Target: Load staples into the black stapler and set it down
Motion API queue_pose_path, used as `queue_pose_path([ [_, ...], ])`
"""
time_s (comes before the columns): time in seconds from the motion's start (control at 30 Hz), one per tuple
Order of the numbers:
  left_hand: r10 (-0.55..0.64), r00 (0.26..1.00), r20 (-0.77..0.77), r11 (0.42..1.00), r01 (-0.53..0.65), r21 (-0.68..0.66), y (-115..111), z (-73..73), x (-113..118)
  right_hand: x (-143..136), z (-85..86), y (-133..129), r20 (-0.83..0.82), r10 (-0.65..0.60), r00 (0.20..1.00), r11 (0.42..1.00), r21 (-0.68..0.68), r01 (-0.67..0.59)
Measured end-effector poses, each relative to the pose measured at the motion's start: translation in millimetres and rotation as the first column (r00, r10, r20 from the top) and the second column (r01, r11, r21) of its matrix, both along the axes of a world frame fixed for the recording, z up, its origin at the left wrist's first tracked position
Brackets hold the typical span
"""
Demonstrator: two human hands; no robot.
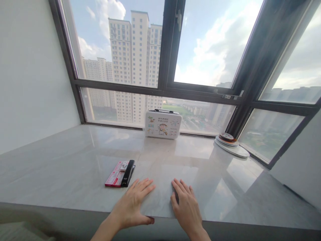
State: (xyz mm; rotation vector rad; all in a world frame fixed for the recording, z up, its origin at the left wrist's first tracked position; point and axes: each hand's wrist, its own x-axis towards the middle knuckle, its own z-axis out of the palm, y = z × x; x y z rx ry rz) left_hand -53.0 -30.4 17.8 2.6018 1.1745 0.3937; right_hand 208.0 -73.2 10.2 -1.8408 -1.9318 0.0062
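At near edge of glossy pale marble sill [156, 160]: 7 o'clock, left hand [134, 202], splayed, empty; 5 o'clock, right hand [186, 206], loosely extended, nothing visible held. At left hand's 11, close by: long black stapler [128, 173], alongside flat red-and-white boxes [115, 175]. Farther, 12: white rectangular printed case [163, 125].

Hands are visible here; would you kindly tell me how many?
2: the left hand near the black stapler, and the right hand farther right, both at the front of the ledge.
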Motion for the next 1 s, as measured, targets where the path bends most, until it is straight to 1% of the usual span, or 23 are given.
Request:
queue_pose_path([
  [0.2, 0.008, 1.000, -0.003, 1.000, -0.008, -0.009, 0.8, 2.4, 1.2, 0.5, 0.0, 3.6, 0.030, 0.008, 1.000, 0.997, -0.074, -0.006],
  [0.3, 0.007, 1.000, -0.001, 1.000, -0.007, -0.008, 1.5, 1.7, 0.5, 1.8, -4.4, 6.5, 0.053, -0.007, 0.999, 0.997, -0.082, 0.011],
  [0.47, -0.030, 1.000, 0.000, 0.999, 0.030, -0.023, 5.7, -0.1, -3.1, 2.5, -13.9, 13.7, 0.085, -0.050, 0.995, 0.994, -0.092, 0.058],
  [0.63, -0.063, 0.998, 0.018, 0.997, 0.064, -0.034, 10.2, -1.7, -6.7, 0.2, -17.1, 17.9, 0.112, -0.063, 0.992, 0.992, -0.105, 0.075],
  [0.73, -0.086, 0.996, 0.023, 0.996, 0.087, -0.034, 15.9, -6.5, -9.8, -0.5, -16.8, 19.6, 0.117, -0.064, 0.991, 0.991, -0.111, 0.077],
  [0.9, -0.155, 0.988, 0.011, 0.986, 0.155, -0.060, 30.7, -19.8, -14.4, -0.2, -16.3, 20.6, 0.129, -0.068, 0.989, 0.988, -0.131, 0.085],
  [1.0, -0.163, 0.987, -0.014, 0.983, 0.161, -0.085, 36.9, -24.2, -12.9, -0.3, -15.5, 20.2, 0.128, -0.070, 0.989, 0.987, -0.137, 0.087],
])
